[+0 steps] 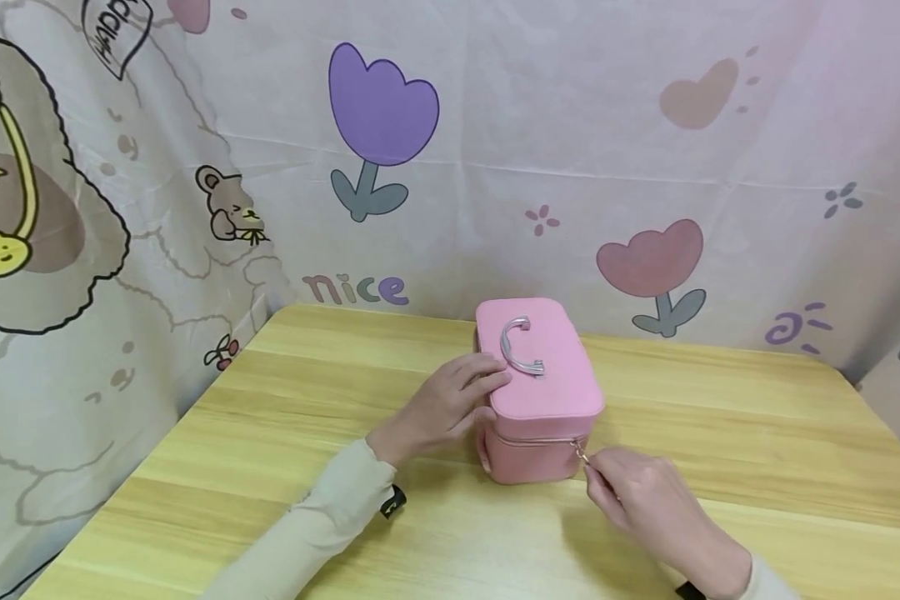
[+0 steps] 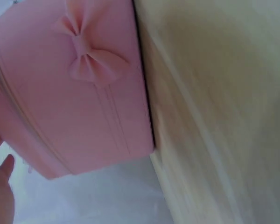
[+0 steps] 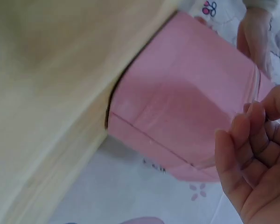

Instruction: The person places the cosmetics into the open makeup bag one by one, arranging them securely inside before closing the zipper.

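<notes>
A pink box-shaped vanity case [image 1: 551, 392] stands upright on the table, lid down, with a silver handle [image 1: 505, 343] on top. A zipper [image 1: 532, 440] runs around it just below the lid. My left hand [image 1: 450, 404] rests against the lid's left edge, fingers extended near the handle. At the front right corner, my right hand [image 1: 648, 500] pinches the zipper pull [image 1: 581, 455] between thumb and curled fingers. In the left wrist view a pink bow [image 2: 95, 65] decorates one side of the case. The right hand's fingers mostly hide the pull in the right wrist view.
The case stands on a light wooden table [image 1: 307, 400], near its back edge. Behind and to the left hangs a printed curtain [image 1: 495, 100] with tulips and bears. A black band [image 1: 393, 502] shows at the left wrist.
</notes>
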### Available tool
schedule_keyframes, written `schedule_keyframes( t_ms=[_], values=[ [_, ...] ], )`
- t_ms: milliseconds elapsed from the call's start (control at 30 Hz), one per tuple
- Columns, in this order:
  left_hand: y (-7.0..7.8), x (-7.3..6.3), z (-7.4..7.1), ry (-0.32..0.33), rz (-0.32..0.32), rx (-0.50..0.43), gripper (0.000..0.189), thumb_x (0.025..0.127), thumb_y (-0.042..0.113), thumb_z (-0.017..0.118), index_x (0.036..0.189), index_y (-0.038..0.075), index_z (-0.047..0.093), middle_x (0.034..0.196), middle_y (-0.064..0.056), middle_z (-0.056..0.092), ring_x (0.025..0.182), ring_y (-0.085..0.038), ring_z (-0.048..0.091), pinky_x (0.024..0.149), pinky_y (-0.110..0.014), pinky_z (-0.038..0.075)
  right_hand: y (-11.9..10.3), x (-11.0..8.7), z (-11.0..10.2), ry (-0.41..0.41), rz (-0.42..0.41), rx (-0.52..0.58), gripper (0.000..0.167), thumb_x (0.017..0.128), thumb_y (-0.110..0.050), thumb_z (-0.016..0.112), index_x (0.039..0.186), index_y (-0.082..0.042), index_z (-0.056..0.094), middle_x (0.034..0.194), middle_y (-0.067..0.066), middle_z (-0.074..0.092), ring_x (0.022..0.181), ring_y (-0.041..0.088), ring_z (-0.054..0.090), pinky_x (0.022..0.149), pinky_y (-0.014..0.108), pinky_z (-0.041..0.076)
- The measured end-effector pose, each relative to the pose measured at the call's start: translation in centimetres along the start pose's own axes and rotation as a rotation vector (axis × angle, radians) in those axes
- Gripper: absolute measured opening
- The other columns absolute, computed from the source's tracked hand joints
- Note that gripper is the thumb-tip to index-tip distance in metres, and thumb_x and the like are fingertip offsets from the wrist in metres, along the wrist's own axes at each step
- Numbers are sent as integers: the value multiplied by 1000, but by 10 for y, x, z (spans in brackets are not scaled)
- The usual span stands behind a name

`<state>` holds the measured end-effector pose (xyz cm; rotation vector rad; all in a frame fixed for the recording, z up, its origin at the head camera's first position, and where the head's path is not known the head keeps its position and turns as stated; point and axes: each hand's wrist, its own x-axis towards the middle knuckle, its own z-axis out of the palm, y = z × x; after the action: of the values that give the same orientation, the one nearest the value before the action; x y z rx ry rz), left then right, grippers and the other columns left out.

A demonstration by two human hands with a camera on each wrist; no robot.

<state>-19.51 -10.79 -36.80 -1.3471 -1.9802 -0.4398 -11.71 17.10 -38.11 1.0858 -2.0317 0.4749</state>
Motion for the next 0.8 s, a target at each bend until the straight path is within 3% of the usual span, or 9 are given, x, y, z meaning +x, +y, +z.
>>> schedule_keyframes(
  t_ms=[167,367,500,700,800],
  values=[
    [2,5,3,63,42,24,55,100,47,38,118,3,64,118,-11,56,110,-25,53,102,-31,39,0,0,-5,-6,40,-9,36,98,-24,34,63,-21,39,59,-15,32,53,-4,26,43,8,19],
    [5,7,1,59,44,33,49,99,49,44,115,7,65,114,-10,56,104,-23,53,94,-30,44,-2,0,-2,54,9,10,36,100,-22,38,65,-18,45,60,-15,38,53,-4,30,44,6,21],
    [8,8,2,69,32,42,51,99,50,43,113,7,66,113,-10,56,104,-24,52,95,-31,44,-3,1,-1,73,-2,4,36,100,-21,38,65,-17,45,59,-14,38,53,-4,30,44,6,21],
    [16,7,5,59,-6,95,48,95,51,51,111,9,67,114,-9,58,106,-25,49,95,-34,42,-7,6,-5,120,-25,-35,38,99,-20,36,61,-17,41,59,-15,34,53,-5,26,43,6,18],
    [20,5,5,62,-31,118,51,97,53,46,110,9,68,114,-9,58,107,-26,49,94,-35,42,-10,10,-6,134,-42,-36,38,98,-19,36,61,-17,40,58,-15,31,54,-6,24,45,6,16]
  ],
)
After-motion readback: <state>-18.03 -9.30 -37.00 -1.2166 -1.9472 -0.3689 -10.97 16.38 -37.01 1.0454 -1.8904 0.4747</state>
